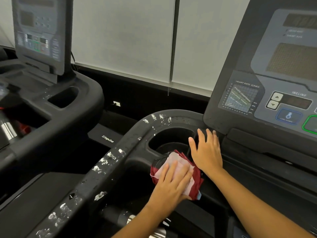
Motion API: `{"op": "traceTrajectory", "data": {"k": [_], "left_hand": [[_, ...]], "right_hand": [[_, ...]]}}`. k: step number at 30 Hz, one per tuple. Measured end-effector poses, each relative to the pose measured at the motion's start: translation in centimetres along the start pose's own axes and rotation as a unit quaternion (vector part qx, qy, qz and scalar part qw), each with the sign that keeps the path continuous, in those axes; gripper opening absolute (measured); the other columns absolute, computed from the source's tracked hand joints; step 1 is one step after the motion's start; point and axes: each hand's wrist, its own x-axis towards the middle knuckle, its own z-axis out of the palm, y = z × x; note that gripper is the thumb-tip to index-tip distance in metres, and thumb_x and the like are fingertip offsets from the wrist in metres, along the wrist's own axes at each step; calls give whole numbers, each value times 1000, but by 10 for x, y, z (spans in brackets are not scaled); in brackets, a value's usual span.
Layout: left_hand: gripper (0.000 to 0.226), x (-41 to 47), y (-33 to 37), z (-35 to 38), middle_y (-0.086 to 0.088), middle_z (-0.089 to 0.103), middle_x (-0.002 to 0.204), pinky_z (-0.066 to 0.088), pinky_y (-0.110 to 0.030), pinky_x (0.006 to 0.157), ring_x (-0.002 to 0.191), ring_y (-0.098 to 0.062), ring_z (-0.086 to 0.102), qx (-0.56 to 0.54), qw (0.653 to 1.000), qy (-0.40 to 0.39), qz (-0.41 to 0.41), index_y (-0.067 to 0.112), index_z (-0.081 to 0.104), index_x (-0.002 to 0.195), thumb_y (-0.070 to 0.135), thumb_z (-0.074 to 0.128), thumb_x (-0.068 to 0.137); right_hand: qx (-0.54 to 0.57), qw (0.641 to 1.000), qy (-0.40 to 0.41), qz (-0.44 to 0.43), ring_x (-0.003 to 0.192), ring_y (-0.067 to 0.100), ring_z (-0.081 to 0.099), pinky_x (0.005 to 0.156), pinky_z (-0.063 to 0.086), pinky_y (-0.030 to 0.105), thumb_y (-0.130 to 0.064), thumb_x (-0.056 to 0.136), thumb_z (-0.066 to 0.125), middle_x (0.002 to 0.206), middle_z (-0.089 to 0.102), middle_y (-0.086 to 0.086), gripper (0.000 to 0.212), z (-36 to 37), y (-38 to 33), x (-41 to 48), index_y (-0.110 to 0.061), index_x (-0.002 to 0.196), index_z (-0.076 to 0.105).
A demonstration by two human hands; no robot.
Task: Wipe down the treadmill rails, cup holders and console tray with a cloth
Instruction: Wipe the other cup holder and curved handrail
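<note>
Since the left hand (171,184) lies flat, fingers straight, pressing the folded cloth (175,158) on the ledge at the near edge of the cup holder (171,140), a wiping stroke looks under way; right hand (207,152), flat, spread and holding nothing, rests just right of the cup holder, probably bracing; rail (103,169) curving round the cup holder's left side carries white flecks, likely unwiped; console (274,74) rises behind-right of the cup holder; second treadmill (51,109) well left. Count: two hands, one cloth, one cup holder, two treadmills.
</note>
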Motion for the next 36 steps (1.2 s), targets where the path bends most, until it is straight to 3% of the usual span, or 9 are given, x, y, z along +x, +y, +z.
{"op": "traceTrajectory", "data": {"k": [3, 5, 7, 14, 17, 20, 26, 29, 36], "left_hand": [[80, -4, -19, 1, -6, 30, 145, 21, -49, 110, 133, -31, 28, -7, 999, 33, 24, 15, 29, 141, 53, 62, 78], [62, -10, -33, 5, -9, 28, 148, 28, -47, 107, 138, -31, 23, -68, 995, 57, -39, 16, 24, 145, 46, 40, 94], [63, -17, -50, 5, -8, 23, 151, 20, -46, 110, 143, -28, 12, -107, 986, 36, -119, 13, 22, 146, 46, 33, 93], [71, 2, -84, -12, -14, 40, 145, 5, -33, 115, 138, -29, 27, -111, 965, 6, -237, 6, 37, 141, 54, 7, 98], [80, 24, -96, -15, -10, 38, 146, -1, -32, 118, 140, -25, 22, -123, 967, 0, -223, 10, 37, 141, 60, -2, 93], [98, 52, -113, -10, -3, 25, 153, -3, -32, 117, 144, -19, 11, -139, 974, -43, -173, 16, 25, 146, 70, -20, 78], [70, 44, -111, -15, 6, 32, 149, 6, -30, 118, 140, -11, 18, -169, 975, -11, -143, 18, 34, 142, 59, 10, 91], [81, 28, -110, -15, 10, 8, 153, -15, -20, 112, 143, -8, -2, -165, 974, -34, -152, 22, 18, 148, 66, -7, 85], [80, 63, -114, -18, 5, 15, 156, -20, -15, 104, 137, -1, -6, -172, 976, -41, -128, 18, 22, 146, 55, -4, 81]], "right_hand": [[10, 1000, -1, 9, 145, 32, 7, 117, 10, 43, -48, 97, 27, 154, 20, 17, 61, -1, 1, -1, -13, 147, 26], [17, 1000, -1, 13, 145, 32, 7, 117, 9, 42, -48, 98, 27, 154, 20, 16, 61, -1, 1, -1, -13, 147, 26], [16, 1000, 1, 16, 145, 31, 7, 117, 9, 41, -49, 97, 27, 154, 21, 15, 60, -1, 0, -2, -14, 147, 27], [4, 1000, 1, 20, 145, 30, 7, 117, 10, 40, -49, 98, 25, 154, 22, 15, 60, -1, 1, -1, -15, 147, 27], [-1, 1000, -2, 20, 145, 30, 7, 117, 10, 41, -50, 97, 25, 154, 22, 14, 60, 0, 0, 1, -15, 146, 29], [-6, 1000, -4, 17, 145, 30, 8, 117, 9, 41, -50, 97, 25, 154, 22, 14, 60, 0, -1, 1, -15, 146, 30], [-3, 1000, -5, 23, 145, 28, 6, 118, 10, 40, -50, 97, 24, 155, 21, 13, 60, 1, -1, 1, -16, 146, 30], [-8, 1000, -5, 19, 145, 28, 6, 118, 8, 40, -50, 97, 24, 155, 22, 13, 60, 1, -1, 2, -16, 146, 30], [-9, 1000, -4, 14, 146, 27, 4, 118, 5, 38, -51, 97, 23, 155, 20, 12, 60, 1, -1, 2, -18, 147, 28]]}}
